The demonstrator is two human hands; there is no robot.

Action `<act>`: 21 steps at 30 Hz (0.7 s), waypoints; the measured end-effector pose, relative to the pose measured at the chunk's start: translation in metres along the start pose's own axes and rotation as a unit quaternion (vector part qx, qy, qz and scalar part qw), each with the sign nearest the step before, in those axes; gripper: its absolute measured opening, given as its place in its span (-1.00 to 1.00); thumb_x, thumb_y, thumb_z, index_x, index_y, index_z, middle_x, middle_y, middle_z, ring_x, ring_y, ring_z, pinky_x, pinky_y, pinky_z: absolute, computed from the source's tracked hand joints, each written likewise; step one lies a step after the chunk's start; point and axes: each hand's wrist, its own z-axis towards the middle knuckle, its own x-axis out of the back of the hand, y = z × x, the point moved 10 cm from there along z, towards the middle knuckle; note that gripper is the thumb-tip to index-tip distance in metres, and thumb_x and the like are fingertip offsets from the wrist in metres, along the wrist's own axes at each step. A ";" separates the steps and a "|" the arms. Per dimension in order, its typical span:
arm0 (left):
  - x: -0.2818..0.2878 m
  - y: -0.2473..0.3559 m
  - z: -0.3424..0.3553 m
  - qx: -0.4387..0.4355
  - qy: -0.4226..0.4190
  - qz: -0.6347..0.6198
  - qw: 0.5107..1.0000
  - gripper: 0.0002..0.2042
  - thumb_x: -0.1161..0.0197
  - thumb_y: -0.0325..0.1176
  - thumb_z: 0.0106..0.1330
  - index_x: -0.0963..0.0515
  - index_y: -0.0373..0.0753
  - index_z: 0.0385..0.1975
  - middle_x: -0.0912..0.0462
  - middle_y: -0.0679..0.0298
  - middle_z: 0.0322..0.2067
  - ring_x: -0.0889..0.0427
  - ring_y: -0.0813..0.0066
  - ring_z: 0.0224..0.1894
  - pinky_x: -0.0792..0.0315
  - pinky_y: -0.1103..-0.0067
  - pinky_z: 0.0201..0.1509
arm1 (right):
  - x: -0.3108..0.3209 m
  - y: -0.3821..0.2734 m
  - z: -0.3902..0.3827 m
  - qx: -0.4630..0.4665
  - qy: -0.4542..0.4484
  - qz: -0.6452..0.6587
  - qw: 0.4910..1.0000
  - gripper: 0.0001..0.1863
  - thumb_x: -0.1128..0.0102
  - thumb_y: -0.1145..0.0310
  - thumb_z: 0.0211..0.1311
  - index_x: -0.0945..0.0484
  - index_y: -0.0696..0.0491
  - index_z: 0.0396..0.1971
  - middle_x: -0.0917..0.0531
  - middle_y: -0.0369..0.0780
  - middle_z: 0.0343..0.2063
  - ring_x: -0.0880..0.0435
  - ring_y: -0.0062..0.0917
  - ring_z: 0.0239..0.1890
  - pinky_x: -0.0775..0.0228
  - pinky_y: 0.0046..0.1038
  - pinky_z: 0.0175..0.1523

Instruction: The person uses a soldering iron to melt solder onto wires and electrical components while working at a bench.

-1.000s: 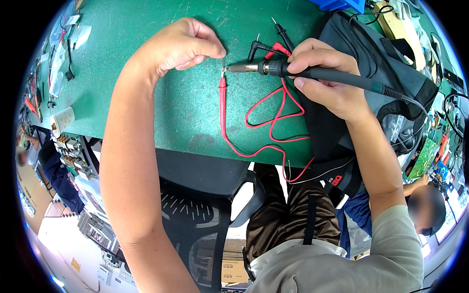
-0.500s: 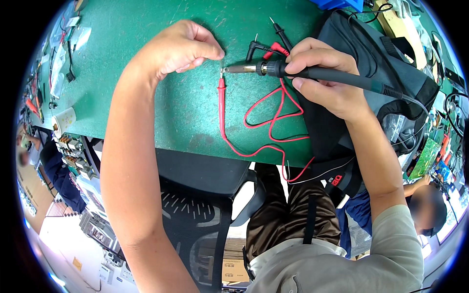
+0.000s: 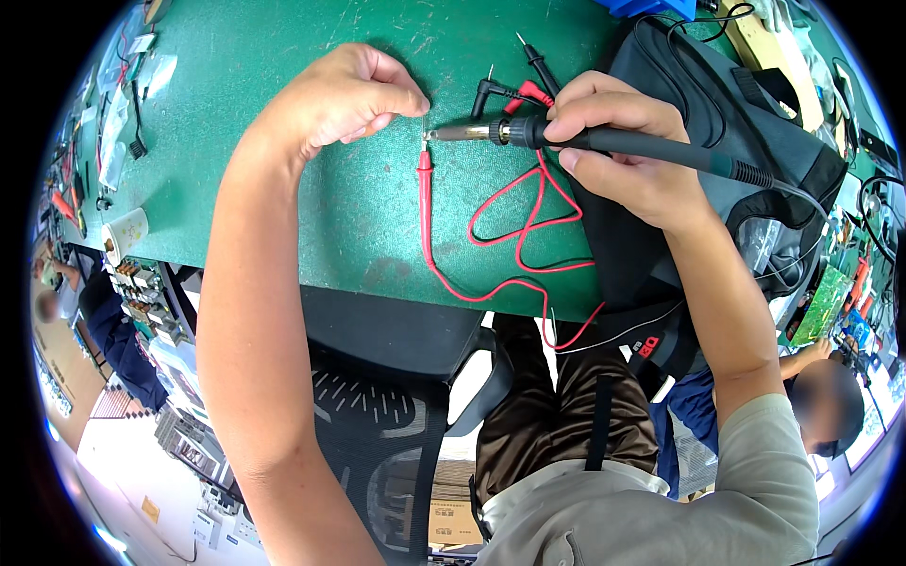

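Observation:
My right hand grips a soldering iron like a pen, its metal barrel pointing left. The iron's tip meets the bare metal end of a red test probe, which lies on the green mat with its lead trailing toward me. Just above that joint, my left hand is closed in a pinch on a thin metal wire that runs down to the probe's end. The fingers hide the wire's upper part. Right of the iron's barrel lie a black test probe, a black angled plug and a red angled plug.
A black and grey tool bag lies at the right under my right arm, with black cables on it. A paper cup stands at the left table edge. Clear plastic bags and tools lie at far left. A mesh chair is below the table edge.

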 end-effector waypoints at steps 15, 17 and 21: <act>0.000 -0.001 -0.001 0.001 0.000 0.005 1.000 -0.82 -0.32 -0.32 0.08 -0.63 -0.31 -0.44 -0.38 0.48 -0.75 -0.27 0.76 -0.71 -0.06 0.71 -0.68 | 0.000 0.001 -0.001 0.000 0.000 -0.002 1.000 -0.76 -0.23 0.66 -0.04 -0.65 0.15 -0.30 -0.57 -0.16 -0.30 -0.52 -0.54 -0.25 -0.34 -0.56 -0.16; -0.001 0.000 -0.001 0.000 -0.001 0.006 1.000 -0.82 -0.32 -0.32 0.08 -0.63 -0.31 -0.43 -0.38 0.48 -0.75 -0.27 0.76 -0.71 -0.06 0.71 -0.68 | 0.000 0.001 -0.001 0.000 -0.001 -0.002 1.000 -0.76 -0.23 0.66 -0.04 -0.65 0.15 -0.30 -0.57 -0.17 -0.30 -0.52 -0.54 -0.25 -0.34 -0.56 -0.15; 0.000 0.000 -0.001 -0.001 0.000 0.004 1.000 -0.82 -0.33 -0.32 0.07 -0.63 -0.31 -0.43 -0.39 0.47 -0.75 -0.28 0.75 -0.71 -0.07 0.72 -0.68 | 0.000 0.001 -0.001 0.002 -0.002 -0.006 1.000 -0.76 -0.23 0.66 -0.05 -0.65 0.15 -0.31 -0.57 -0.18 -0.30 -0.52 -0.53 -0.25 -0.34 -0.55 -0.14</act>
